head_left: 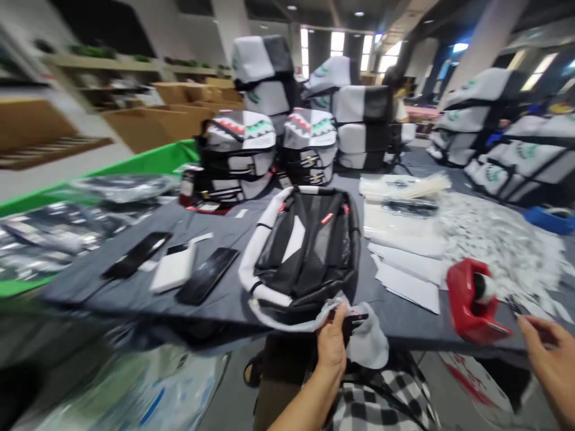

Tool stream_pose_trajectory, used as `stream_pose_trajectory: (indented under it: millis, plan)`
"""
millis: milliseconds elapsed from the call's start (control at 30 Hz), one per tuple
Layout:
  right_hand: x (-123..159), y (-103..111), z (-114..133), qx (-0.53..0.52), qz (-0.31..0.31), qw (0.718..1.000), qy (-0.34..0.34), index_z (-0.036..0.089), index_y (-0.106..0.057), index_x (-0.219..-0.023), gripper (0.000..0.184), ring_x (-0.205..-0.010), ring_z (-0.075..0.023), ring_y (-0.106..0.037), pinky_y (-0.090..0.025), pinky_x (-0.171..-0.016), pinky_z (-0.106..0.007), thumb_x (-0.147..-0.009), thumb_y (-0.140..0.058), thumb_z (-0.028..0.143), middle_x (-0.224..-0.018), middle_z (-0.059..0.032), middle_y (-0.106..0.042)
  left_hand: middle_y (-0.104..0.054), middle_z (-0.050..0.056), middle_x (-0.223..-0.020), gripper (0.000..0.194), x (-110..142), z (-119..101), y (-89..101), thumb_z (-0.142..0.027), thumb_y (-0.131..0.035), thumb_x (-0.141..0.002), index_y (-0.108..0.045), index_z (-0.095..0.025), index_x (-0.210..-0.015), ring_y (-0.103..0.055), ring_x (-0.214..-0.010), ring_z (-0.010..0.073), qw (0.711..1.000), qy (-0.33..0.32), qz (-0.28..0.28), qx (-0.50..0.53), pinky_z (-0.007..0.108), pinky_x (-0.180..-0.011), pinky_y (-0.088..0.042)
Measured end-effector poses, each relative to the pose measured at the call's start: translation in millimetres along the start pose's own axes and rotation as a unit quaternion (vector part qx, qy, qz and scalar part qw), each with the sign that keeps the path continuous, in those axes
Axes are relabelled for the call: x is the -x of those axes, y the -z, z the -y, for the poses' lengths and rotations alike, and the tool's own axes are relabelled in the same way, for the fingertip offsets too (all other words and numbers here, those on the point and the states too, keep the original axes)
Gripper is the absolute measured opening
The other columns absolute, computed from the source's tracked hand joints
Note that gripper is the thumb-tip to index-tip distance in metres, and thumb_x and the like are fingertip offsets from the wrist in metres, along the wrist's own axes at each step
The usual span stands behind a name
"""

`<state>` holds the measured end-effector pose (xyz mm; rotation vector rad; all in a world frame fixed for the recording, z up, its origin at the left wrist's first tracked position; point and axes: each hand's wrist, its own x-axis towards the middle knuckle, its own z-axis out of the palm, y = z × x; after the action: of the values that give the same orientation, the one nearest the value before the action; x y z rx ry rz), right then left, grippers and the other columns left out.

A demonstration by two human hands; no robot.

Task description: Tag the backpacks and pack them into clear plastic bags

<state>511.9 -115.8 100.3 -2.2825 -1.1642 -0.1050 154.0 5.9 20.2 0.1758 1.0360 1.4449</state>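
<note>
Cardboard boxes point(153, 126) and stacked shark-print backpacks point(236, 155) crowd the workroom beyond a grey cloth-covered bench point(135, 293). Well left of the left grip point(332, 347) lie two glossy black slabs point(137, 254) with a white box point(173, 267) between them. Just above that grip sits a black mesh backpack point(305, 251) with white trim. The left grip is closed on a white cloth bag point(371, 341) bearing a black tag point(354, 320), at the bench edge. Further right, a red tape dispenser point(469, 302) stands near the right grip point(545, 353), which is spread open, holding nothing.
</note>
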Motion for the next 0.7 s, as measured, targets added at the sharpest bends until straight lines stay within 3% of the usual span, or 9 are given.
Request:
stream_pose_trajectory:
  millis: [67,167,333,500,567,633,700]
  plan:
    - [-3.9,10.4,2.1,-0.061,-0.011,0.989,-0.132,0.022,-0.071,-0.085,0.058,-0.085,-0.0382,-0.067,-0.05,-0.068,-0.047,-0.071,-0.051,0.075,-0.09,-0.0184,-0.073,-0.076,0.003,-0.088,0.058,-3.3,1.3,1.0,-0.049,-0.097,-0.046,-0.074,-0.016,-0.089,-0.071,-0.087,0.021,1.0,-0.004,-0.003,-0.001,0.039,-0.095,-0.054]
    - [-11.5,3.2,16.1,-0.175,0.044,0.961,-0.21,0.02,-0.073,-0.074,0.063,-0.083,-0.0334,-0.068,-0.05,-0.063,-0.04,-0.058,-0.057,0.078,-0.087,-0.0147,-0.076,-0.076,0.002,-0.085,0.058,-3.0,-1.6,0.5,-0.047,-0.098,-0.046,-0.073,-0.015,-0.087,-0.071,-0.079,0.0184,1.0,0.004,0.006,-0.009,0.033,-0.082,-0.059]
    - [-13.9,-7.7,34.8,-0.207,-0.001,0.955,-0.21,0.019,-0.07,-0.06,0.054,-0.067,-0.0269,-0.062,-0.045,-0.061,-0.037,-0.043,-0.069,0.07,-0.069,-0.0119,-0.072,-0.076,0.0,-0.087,0.058,3.0,-8.8,-2.6,-0.045,-0.099,-0.043,-0.074,-0.017,-0.088,-0.072,-0.079,0.0153,1.0,-0.007,-0.001,-0.007,0.025,-0.077,-0.059]
    - [19.2,-1.8,40.0,-0.191,-0.058,0.963,-0.179,0.022,-0.066,-0.074,0.048,-0.061,-0.0188,-0.056,-0.041,-0.057,-0.032,-0.061,-0.068,0.067,-0.072,-0.0059,-0.07,-0.075,0.0,-0.084,0.058,1.4,-6.9,-1.4,-0.044,-0.099,-0.042,-0.073,-0.017,-0.086,-0.071,-0.076,0.0144,1.0,0.001,-0.005,-0.008,0.025,-0.076,-0.059]
    - [37.5,-11.2,39.6,-0.308,-0.064,0.922,-0.225,0.023,-0.06,-0.075,0.05,-0.056,-0.0147,-0.051,-0.039,-0.051,-0.027,-0.058,-0.075,0.067,-0.065,-0.0016,-0.063,-0.075,0.0,-0.086,0.056,0.0,-5.0,0.8,-0.043,-0.098,-0.045,-0.072,-0.017,-0.087,-0.071,-0.077,0.0153,1.0,-0.005,-0.004,-0.012,0.026,-0.077,-0.059]
    - [51.9,-27.6,42.4,-0.45,-0.044,0.844,-0.288,0.023,-0.049,-0.071,0.06,-0.052,-0.0105,-0.044,-0.033,-0.044,-0.021,-0.046,-0.083,0.066,-0.057,0.0043,-0.051,-0.075,0.001,-0.088,0.054,-1.2,-3.2,3.3,-0.043,-0.097,-0.05,-0.072,-0.017,-0.09,-0.072,-0.079,0.0164,1.0,-0.005,0.006,-0.023,0.028,-0.079,-0.059]
    - [61.9,-45.4,53.4,-0.525,-0.008,0.792,-0.312,0.023,-0.04,-0.068,0.069,-0.05,-0.0073,-0.035,-0.027,-0.041,-0.018,-0.04,-0.087,0.065,-0.055,0.0082,-0.039,-0.075,0.0,-0.09,0.051,-2.3,-1.6,5.1,-0.042,-0.096,-0.055,-0.071,-0.018,-0.093,-0.072,-0.082,0.0173,1.0,-0.001,0.014,-0.026,0.03,-0.083,-0.058]
